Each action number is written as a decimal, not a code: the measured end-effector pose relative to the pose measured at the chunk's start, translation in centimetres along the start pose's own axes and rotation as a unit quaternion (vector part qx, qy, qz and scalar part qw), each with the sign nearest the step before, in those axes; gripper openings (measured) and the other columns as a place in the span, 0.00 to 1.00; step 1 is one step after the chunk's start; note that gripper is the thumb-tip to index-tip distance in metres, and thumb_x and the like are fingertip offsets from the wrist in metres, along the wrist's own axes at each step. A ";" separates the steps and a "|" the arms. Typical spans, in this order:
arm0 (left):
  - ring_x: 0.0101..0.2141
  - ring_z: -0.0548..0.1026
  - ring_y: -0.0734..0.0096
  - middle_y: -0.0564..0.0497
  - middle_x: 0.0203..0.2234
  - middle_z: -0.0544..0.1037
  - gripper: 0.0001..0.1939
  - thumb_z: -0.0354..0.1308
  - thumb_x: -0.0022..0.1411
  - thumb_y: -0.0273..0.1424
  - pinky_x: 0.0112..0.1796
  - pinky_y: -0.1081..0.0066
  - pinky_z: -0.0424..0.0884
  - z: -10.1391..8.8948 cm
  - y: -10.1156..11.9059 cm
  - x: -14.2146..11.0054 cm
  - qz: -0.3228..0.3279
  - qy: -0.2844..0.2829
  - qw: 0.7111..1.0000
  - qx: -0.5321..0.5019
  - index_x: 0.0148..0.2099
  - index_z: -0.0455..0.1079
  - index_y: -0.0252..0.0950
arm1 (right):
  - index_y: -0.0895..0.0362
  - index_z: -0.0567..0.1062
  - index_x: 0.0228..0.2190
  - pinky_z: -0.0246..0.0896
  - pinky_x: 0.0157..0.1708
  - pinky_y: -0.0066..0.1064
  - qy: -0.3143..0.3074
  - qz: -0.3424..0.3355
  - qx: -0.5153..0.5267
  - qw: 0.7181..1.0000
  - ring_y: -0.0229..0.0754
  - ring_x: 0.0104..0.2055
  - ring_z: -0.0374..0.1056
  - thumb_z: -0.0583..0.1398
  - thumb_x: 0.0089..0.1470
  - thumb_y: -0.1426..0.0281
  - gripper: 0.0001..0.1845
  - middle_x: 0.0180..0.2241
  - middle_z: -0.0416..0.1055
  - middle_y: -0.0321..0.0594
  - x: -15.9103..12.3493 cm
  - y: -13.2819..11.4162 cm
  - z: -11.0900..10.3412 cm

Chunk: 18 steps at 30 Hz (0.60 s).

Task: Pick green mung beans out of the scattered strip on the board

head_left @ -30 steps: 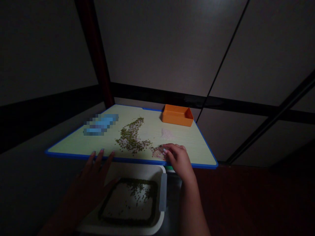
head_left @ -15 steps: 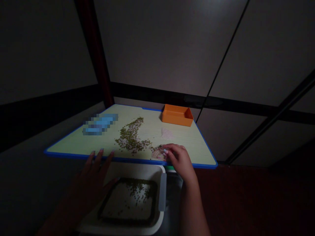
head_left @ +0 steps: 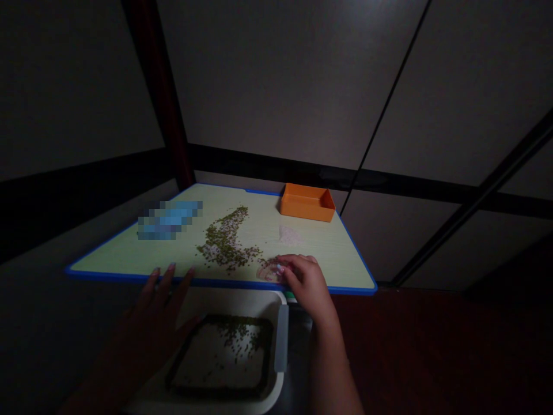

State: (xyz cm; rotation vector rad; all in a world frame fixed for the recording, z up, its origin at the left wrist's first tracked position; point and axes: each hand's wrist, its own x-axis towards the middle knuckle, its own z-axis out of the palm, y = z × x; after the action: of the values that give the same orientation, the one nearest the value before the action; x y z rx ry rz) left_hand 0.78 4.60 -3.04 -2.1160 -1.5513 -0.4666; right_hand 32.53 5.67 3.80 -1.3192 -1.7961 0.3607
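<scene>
A loose heap of small green beans mixed with white grains (head_left: 228,236) lies on a pale folding table (head_left: 319,268) with a blue rim. My right hand (head_left: 305,279) rests at the front of the tabletop, just right of the heap. Its thumb and forefinger come together over a pinkish printed patch (head_left: 266,271); anything between the fingertips is too small to make out. Dim in shadow, my left hand (head_left: 149,323) has its fingers spread at the front rim, above the left side of a white basin (head_left: 276,392). Beyond my right hand lies a small patch of white grains (head_left: 290,235).
An orange open box (head_left: 307,208) stands at the back right of the table. A blurred blue item (head_left: 170,220) lies at the left. Green beans (head_left: 237,334) are scattered in the basin below the front edge. Cabinet panels (head_left: 276,86) rise behind.
The view has shifted slightly, so everything sits a little further left. My right hand stays at the front of the table, its fingertips only slightly moved. My left hand remains spread.
</scene>
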 end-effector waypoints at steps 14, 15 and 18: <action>0.69 0.54 0.36 0.29 0.68 0.60 0.40 0.40 0.64 0.55 0.54 0.39 0.71 0.2 -0.2 0.1 0.001 0.002 1.000 -0.004 0.69 0.56 0.36 | 0.54 0.80 0.42 0.55 0.49 0.38 0.029 0.042 -0.078 0.996 0.45 0.41 0.74 0.60 0.58 0.75 0.12 0.39 0.82 0.40 0.0 1.5 -1.5; 0.69 0.54 0.36 0.29 0.68 0.60 0.40 0.39 0.64 0.55 0.54 0.39 0.71 0.1 -0.2 0.1 0.003 0.006 1.000 -0.004 0.68 0.57 0.35 | 0.54 0.80 0.43 0.55 0.48 0.39 0.034 0.045 -0.082 0.995 0.45 0.41 0.74 0.59 0.58 0.75 0.12 0.39 0.82 0.40 0.0 1.7 -1.7; 0.69 0.54 0.35 0.29 0.67 0.61 0.38 0.40 0.65 0.53 0.53 0.39 0.71 0.0 -0.1 0.1 0.003 0.003 1.000 -0.002 0.68 0.58 0.35 | 0.54 0.80 0.43 0.55 0.47 0.39 0.050 0.060 -0.093 0.993 0.46 0.41 0.74 0.59 0.58 0.73 0.12 0.39 0.82 0.41 0.0 2.5 -2.1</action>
State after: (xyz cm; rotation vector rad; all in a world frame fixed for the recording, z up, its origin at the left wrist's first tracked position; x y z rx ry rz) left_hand 0.76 4.74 -2.98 -2.1195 -1.5405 -0.4742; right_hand 35.71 6.12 3.36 -1.5537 -1.7028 0.1911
